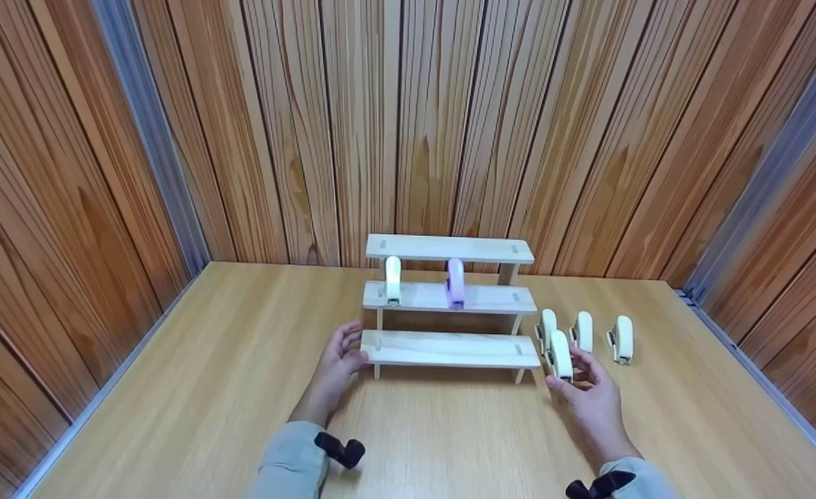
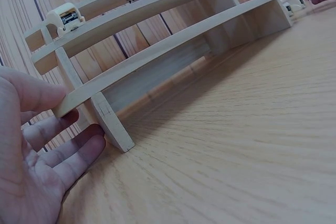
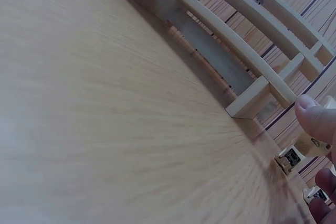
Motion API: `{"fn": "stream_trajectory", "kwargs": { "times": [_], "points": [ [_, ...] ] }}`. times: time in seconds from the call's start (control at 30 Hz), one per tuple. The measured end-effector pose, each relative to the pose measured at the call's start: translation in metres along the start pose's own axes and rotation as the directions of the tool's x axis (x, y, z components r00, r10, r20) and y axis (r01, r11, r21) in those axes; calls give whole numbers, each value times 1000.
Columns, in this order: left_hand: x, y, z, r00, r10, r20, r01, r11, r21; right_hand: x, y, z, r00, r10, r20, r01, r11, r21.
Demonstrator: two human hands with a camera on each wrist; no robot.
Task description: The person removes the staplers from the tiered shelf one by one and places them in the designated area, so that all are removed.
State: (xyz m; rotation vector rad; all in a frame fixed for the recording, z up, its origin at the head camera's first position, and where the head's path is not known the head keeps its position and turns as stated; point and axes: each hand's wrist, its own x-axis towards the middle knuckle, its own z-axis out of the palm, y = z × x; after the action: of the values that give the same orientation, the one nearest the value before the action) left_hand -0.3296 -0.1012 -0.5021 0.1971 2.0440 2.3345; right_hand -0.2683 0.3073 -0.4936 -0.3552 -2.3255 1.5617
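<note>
A three-tier wooden display stand (image 1: pixel 449 348) stands on the table. My left hand (image 1: pixel 339 360) pinches the left end of its lowest board, thumb above and index finger below, as the left wrist view shows. My right hand (image 1: pixel 591 398) holds a cream stapler (image 1: pixel 560 357) between thumb and fingers, just past the stand's right end. Two more cream staplers (image 1: pixel 583 331) are close behind that hand, one partly hidden by the held stapler. On the middle board sit a pale stapler (image 1: pixel 393 281) at the left and a purple stapler (image 1: pixel 456 284) right of centre.
Another cream stapler (image 1: pixel 623 339) stands farther right on the wooden table (image 1: pixel 207 388). Wood-panelled walls (image 1: pixel 422 125) close off the back and both sides, with the stand near the back wall.
</note>
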Motion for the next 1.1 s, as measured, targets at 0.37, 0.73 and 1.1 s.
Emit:
{"fn": "stream_trajectory", "kwargs": {
  "times": [0.37, 0.73, 1.1],
  "points": [
    [2, -4, -1, 1000, 14, 7, -14, 1000, -28, -3, 6, 1, 1000, -2, 8, 2, 1000, -16],
    [0, -1, -1, 1000, -5, 3, 5, 1000, -14, -4, 7, -1, 999, -4, 48, 6, 998, -58],
    [0, -1, -1, 1000, 12, 10, -12, 1000, 2, -6, 5, 0, 996, 21, 84, -15, 997, -77]
  ]
}}
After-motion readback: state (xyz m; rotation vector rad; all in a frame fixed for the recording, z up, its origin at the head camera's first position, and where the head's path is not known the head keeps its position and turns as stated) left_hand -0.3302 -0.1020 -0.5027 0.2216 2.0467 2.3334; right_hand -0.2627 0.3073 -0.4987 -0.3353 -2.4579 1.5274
